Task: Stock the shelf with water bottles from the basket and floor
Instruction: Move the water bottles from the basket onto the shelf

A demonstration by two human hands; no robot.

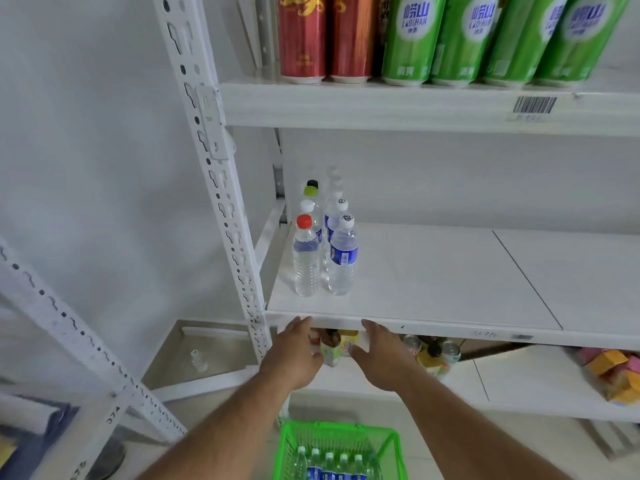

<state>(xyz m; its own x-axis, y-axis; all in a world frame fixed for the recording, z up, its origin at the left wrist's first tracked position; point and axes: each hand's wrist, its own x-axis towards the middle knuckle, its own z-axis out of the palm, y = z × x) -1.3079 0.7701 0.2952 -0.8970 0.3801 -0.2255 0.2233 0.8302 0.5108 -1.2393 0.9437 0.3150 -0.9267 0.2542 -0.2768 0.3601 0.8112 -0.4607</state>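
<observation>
I see left hand [294, 355] and right hand [382, 358] both spread, empty, just below the shelf [433, 275] front edge | water bottles [329, 464] upright in basket [287, 441], below both hands, nearer my right | reach down next.

Small shop: white metal shelving [415, 105] stocked with drink cans [412, 39], barcode label [535, 105], green shopping basket [287, 441].

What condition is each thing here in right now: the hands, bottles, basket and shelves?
Left hand: open, empty, below the shelf edge.
Right hand: open, empty.
Clear plastic water bottles on the white middle shelf: upright, capped, two rows at the left end.
Green plastic basket: on the floor, holding upright bottles.
White middle shelf: mostly bare.
Red and green cans: upright on the top shelf.
</observation>
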